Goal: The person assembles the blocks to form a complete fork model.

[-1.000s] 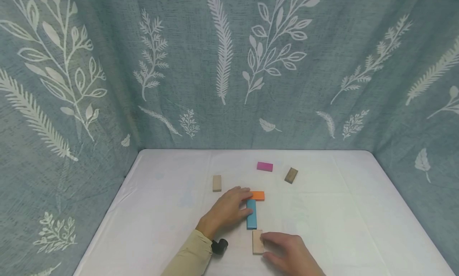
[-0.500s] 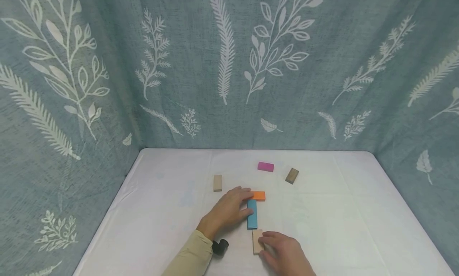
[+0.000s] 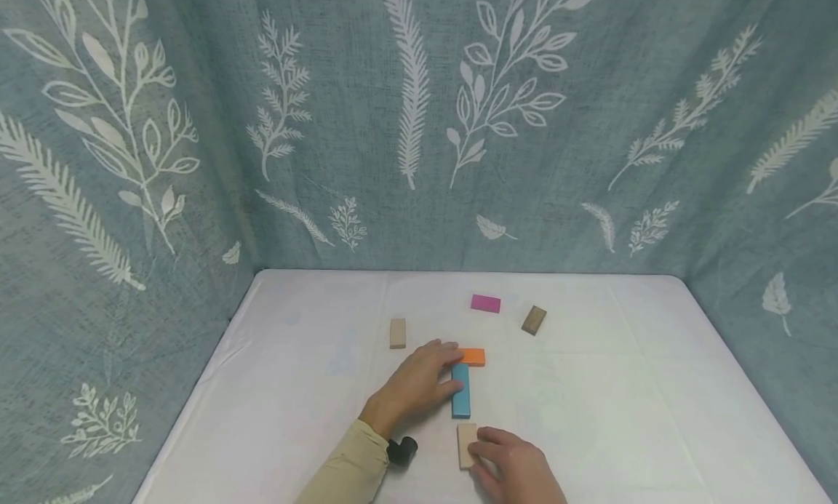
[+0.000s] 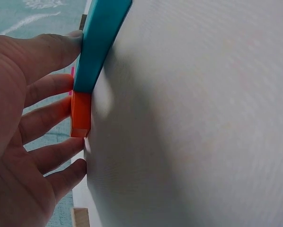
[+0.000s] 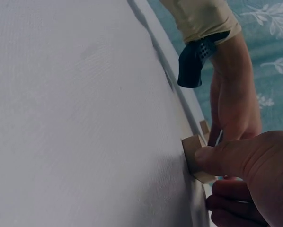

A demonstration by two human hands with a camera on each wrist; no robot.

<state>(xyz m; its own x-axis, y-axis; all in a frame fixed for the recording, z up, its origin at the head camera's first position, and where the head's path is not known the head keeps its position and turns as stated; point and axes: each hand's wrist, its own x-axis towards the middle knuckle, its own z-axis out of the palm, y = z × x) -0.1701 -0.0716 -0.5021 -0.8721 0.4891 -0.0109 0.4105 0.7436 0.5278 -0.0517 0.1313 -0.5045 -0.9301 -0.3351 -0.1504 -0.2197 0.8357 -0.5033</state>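
We find soft, even light across the worktop [image 3: 615,402] in the head view, while the 2 wrist views look dimmer and greyer, with broad, blurry-edged shadows near the fingers [image 4: 56,155] and slightly soft detail.

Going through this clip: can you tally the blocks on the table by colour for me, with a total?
Orange block: 1
Blue block: 1
Magenta block: 1
Dark brown block: 1
Pale wood: 2 (near pale block, far pale block)
Total: 6
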